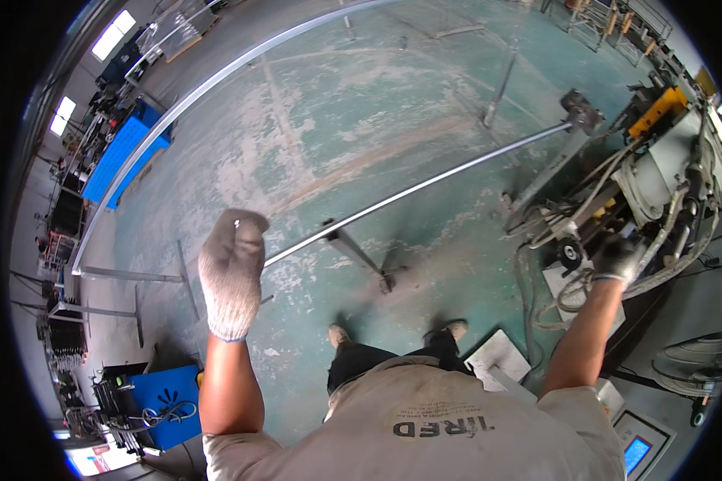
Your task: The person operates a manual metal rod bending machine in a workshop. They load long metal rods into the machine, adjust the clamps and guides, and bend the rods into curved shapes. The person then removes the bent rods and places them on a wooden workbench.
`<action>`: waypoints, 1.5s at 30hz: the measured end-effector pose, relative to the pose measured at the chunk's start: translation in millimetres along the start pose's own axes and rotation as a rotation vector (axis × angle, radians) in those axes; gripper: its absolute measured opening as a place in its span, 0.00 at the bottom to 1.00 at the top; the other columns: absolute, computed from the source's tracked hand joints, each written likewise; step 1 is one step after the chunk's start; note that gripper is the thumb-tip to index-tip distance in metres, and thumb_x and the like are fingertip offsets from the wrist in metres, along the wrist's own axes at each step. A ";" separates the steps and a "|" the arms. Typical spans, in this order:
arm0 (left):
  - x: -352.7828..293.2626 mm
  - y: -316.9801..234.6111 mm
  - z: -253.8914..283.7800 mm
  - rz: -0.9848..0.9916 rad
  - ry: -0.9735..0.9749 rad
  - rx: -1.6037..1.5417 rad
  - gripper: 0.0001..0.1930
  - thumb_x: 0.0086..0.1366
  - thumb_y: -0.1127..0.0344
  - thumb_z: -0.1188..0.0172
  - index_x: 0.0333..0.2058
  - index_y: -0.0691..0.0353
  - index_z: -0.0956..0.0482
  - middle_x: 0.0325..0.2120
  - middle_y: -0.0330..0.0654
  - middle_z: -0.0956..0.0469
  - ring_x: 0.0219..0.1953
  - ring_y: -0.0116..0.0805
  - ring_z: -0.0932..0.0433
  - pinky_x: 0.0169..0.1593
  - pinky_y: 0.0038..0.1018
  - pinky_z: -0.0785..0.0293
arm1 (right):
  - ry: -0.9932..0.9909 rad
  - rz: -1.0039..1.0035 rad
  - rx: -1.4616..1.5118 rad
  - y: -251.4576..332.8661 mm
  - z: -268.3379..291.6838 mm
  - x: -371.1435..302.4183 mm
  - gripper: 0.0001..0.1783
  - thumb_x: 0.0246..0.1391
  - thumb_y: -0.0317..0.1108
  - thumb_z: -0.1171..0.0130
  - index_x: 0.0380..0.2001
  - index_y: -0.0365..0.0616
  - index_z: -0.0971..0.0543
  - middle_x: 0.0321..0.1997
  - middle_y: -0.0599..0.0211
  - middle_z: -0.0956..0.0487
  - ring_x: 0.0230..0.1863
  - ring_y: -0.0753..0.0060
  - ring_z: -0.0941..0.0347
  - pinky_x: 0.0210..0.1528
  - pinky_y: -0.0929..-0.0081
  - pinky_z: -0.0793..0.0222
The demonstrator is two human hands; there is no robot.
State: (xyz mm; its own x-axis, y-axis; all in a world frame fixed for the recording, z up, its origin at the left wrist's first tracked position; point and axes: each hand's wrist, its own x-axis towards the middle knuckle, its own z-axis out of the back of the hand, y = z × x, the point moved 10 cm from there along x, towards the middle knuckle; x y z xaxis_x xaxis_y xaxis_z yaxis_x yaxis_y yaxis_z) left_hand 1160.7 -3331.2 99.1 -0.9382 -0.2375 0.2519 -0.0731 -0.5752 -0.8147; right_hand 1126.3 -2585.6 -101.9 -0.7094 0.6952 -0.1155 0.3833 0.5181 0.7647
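My left hand (233, 268), in a whitish knitted glove with a darkened finger end, is raised and closed. A small bright spot shows at its fingers; what they hold is hidden. Right behind this glove ends the visible part of a long thin metal tube (425, 183), so I cannot tell whether they touch. The tube slants up to the right, over a dark support stand (357, 251), to a clamp-like head (582, 112). My right hand (620, 258), in a dark-stained glove, reaches among the hoses (667, 232) of a machine at the right; its fingers are blurred.
A long metal rail (176, 108) curves along the left and far side. Blue bins or panels (124, 152) stand beyond it, and a blue-topped table (164, 405) is at the lower left. A white plate (499, 358) lies near my feet. A lit screen (637, 455) is lower right.
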 end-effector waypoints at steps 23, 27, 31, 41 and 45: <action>101.1 436.3 280.5 0.065 0.315 0.131 0.07 0.79 0.71 0.38 0.40 0.64 0.13 0.27 0.41 0.17 0.31 0.22 0.22 0.36 0.28 0.26 | -0.311 -0.035 -0.796 -403.1 -242.3 -317.3 0.19 0.75 0.46 0.36 0.50 0.39 0.21 0.26 0.66 0.26 0.23 0.64 0.26 0.25 0.58 0.26; 155.0 459.8 257.4 -0.152 0.636 0.231 0.12 0.82 0.63 0.45 0.46 0.63 0.14 0.44 0.55 0.12 0.44 0.54 0.14 0.51 0.48 0.17 | -0.347 -0.025 -0.719 -393.3 -257.4 -332.4 0.19 0.75 0.48 0.34 0.48 0.41 0.22 0.28 0.66 0.25 0.22 0.65 0.26 0.24 0.60 0.25; 246.3 455.9 237.4 -0.206 0.670 0.133 0.06 0.77 0.69 0.35 0.42 0.65 0.13 0.32 0.49 0.16 0.35 0.35 0.18 0.43 0.35 0.20 | -0.449 -0.048 -0.749 -390.6 -249.2 -341.9 0.16 0.76 0.45 0.36 0.48 0.43 0.23 0.27 0.67 0.27 0.20 0.66 0.29 0.23 0.60 0.27; 372.8 333.4 37.0 -0.214 1.077 -0.293 0.08 0.79 0.70 0.38 0.40 0.69 0.16 0.27 0.38 0.24 0.30 0.25 0.27 0.36 0.27 0.28 | -0.566 -0.060 -0.976 -368.3 -305.7 -370.5 0.19 0.75 0.47 0.36 0.45 0.39 0.22 0.28 0.65 0.22 0.23 0.68 0.23 0.26 0.62 0.26; 420.7 296.6 -59.2 -0.482 1.167 -0.294 0.06 0.77 0.71 0.36 0.40 0.68 0.16 0.30 0.37 0.22 0.33 0.25 0.26 0.40 0.26 0.26 | -0.629 -0.109 -1.002 -363.1 -314.9 -377.7 0.20 0.75 0.48 0.36 0.43 0.40 0.23 0.27 0.66 0.23 0.25 0.70 0.25 0.26 0.63 0.28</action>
State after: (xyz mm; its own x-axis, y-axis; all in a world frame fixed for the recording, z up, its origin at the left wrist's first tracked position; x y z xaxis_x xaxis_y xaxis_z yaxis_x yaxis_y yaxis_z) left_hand 724.2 -3555.4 -67.5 -0.5247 0.8484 0.0706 -0.4158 -0.1830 -0.8908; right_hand 1068.8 -3193.2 -136.3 -0.1876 0.9393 -0.2874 -0.4929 0.1631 0.8547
